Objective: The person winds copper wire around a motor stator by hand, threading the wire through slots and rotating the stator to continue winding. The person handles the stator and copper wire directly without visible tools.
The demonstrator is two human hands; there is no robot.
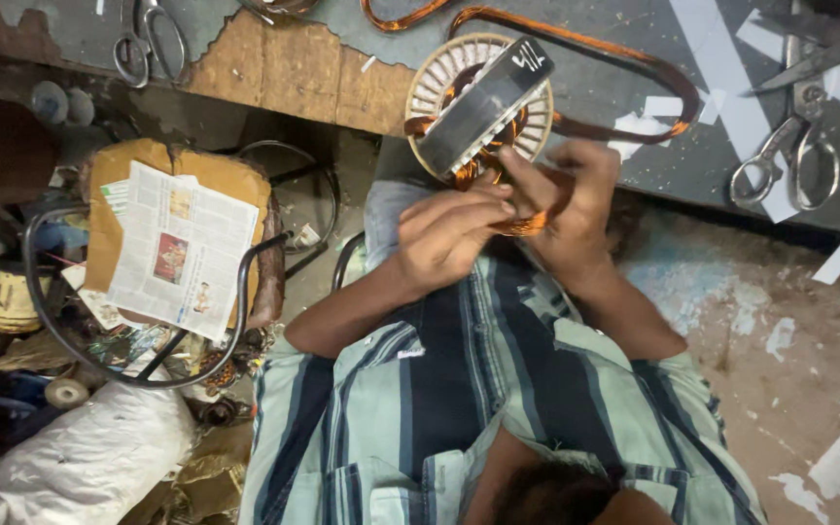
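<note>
At the bottom of the view your striped shirt (459, 408) fills the foreground, both forearms reaching up from it. Your left hand (449, 233) has its fingers curled together around a bundle of copper wire (527, 226), pinching it at the lower edge of the stator (478, 107). Your right hand (576, 209) is blurred; its fingers are bent and closed on the same copper wire from the other side, just touching your left fingertips. The stator sits right above both hands, a round pale ring of slots tilted toward you, with a dark laminated block across its middle and copper windings showing through at the bottom. It rests at the near edge of the worktop (614, 97). To your left, lower down, a folded newspaper (182, 253) lies on cardboard inside a black curved tube frame (138, 369), with a white sack (89, 457) nearer you. Beyond the stator, a long loop of copper coil (624, 58) curves across the grey worktop. Scissors (789, 156) lie to the far right among white paper strips (721, 97), and another pair of scissors (148, 44) lies at the far left
</note>
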